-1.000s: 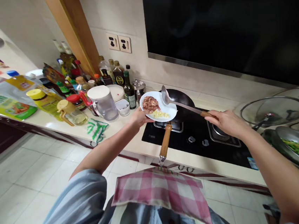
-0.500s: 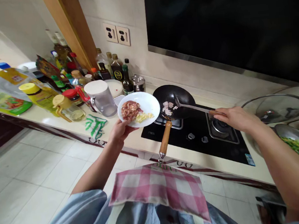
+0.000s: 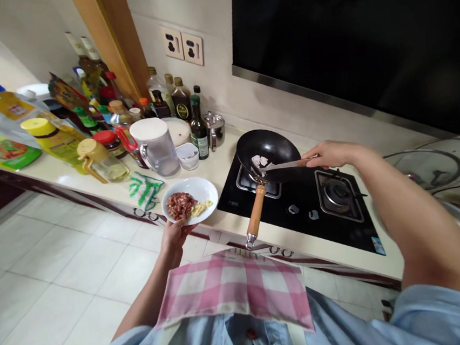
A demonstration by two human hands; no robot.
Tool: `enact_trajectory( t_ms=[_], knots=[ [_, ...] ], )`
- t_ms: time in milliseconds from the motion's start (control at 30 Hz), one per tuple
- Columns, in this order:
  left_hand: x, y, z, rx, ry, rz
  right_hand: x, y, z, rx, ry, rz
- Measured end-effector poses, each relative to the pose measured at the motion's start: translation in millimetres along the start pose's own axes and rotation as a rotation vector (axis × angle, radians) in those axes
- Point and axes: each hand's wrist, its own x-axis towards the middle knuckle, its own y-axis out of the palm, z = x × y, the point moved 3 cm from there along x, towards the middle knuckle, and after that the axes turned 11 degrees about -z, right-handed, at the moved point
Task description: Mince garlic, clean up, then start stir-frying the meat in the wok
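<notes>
My left hand [image 3: 175,236] is closed on the near rim of a white plate [image 3: 209,189], held at the counter's front edge. Dark red chopped meat [image 3: 180,205] lies on the plate beside a small heap of pale yellow minced bits [image 3: 201,208], perhaps garlic. My right hand [image 3: 328,155] grips the wooden handle of a metal spatula [image 3: 284,165], whose head is down in a black wok [image 3: 278,143]. Several pale pieces of food [image 3: 260,161] lie in the wok by the spatula. The wok's wooden handle [image 3: 255,213] points toward me, untouched.
The wok sits on the left burner of a black gas stove [image 3: 298,201]; the right burner [image 3: 336,192] is uncovered. Bottles, jars and a clear pitcher [image 3: 162,152] crowd the counter's left. A green-and-white cloth [image 3: 144,190] lies near its edge. Glass lids [image 3: 428,167] stand at right.
My left hand has drawn the plate down and left, away from the wok. My right hand has moved left and up, bringing the spatula head lower in the wok, against the food.
</notes>
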Motion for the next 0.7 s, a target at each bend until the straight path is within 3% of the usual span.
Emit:
enact_trajectory(
  t_ms=[67,200,433,567,700],
  knots=[
    [6.3,-0.2,2.2,-0.005,-0.003,0.003,1.5,7.2,-0.9,0.015,0.063,0.047],
    [17.3,5.7,-0.5,0.010,-0.018,-0.038,4.3,27.0,-15.6,0.068,0.177,-0.050],
    [27.8,23.5,-11.6,0.016,0.008,-0.035,-12.1,94.5,-31.5,0.610,0.435,-0.062],
    [33.9,26.8,-13.3,0.024,-0.016,-0.037,-37.8,104.4,-42.1,0.792,0.524,0.028],
    [39.3,28.3,-14.8,0.054,-0.036,-0.026,-47.0,112.0,-46.9,0.895,0.579,-0.008]
  ],
)
